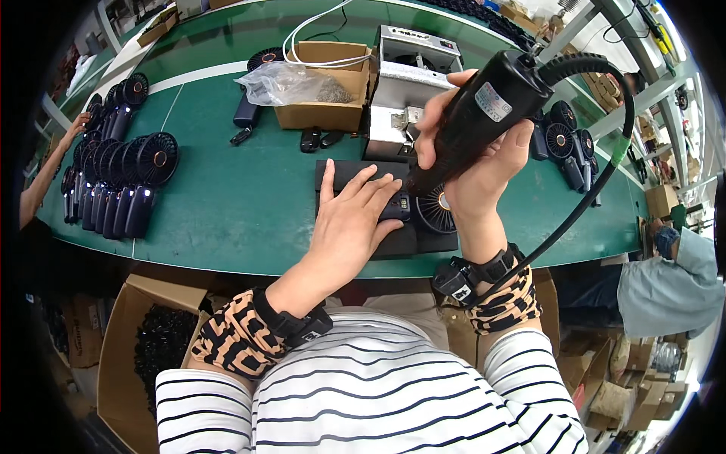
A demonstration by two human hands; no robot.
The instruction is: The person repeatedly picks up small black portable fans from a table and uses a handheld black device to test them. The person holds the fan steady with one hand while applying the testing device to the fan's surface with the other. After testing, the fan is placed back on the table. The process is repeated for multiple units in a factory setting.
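Note:
A black electric screwdriver (pixel 463 132) is in my right hand (pixel 488 174), whose fingers wrap round its thick body. The tool tilts, its lower end down at the neck of a dark handheld fan (pixel 436 212). That fan lies in a black padded holder (pixel 327 175) on the bench, its round grille toward the right. My left hand (pixel 349 219) rests on the fan's handle and the holder, fingers spread and flat. A small display on the handle shows beside the fingertips. The screwdriver's tip and what it touches are hidden.
Behind the holder stand a metal screw feeder (pixel 389 130) and a cardboard box (pixel 321 117) with a plastic bag and small screws. Fans stand in rows (pixel 117 170) at left, more (pixel 563 144) at right. A black cable (pixel 586 204) loops rightward. Another person's arm (pixel 45 170) reaches in at left.

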